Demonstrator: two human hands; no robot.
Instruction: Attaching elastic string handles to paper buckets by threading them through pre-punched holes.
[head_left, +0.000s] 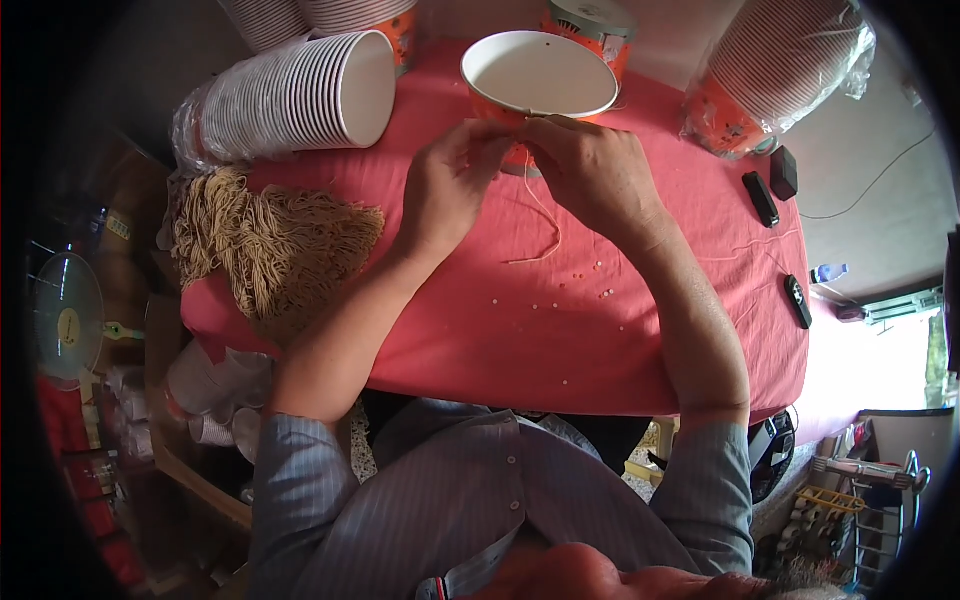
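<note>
Red cloth covers our table. Our left hand and right hand pinch a pale string at the bowl's near rim; we judge the tying unfinished. Bowl stacks crowd the far edge, but the near cloth lies open.

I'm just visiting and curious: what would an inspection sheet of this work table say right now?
Surface: table under a red cloth, dotted with small pale beads.
Job's things: orange paper bowl, white inside; pale string hanging from its rim.
Clutter: stacked bowls lying sideways; wrapped bowl stack; bundle of tan strings; three small dark devices.
Hands: left hand and right hand both pinching the string at the bowl's rim.
Cables: thin cable on the floor.
Surroundings: fan, cluttered floor.
</note>
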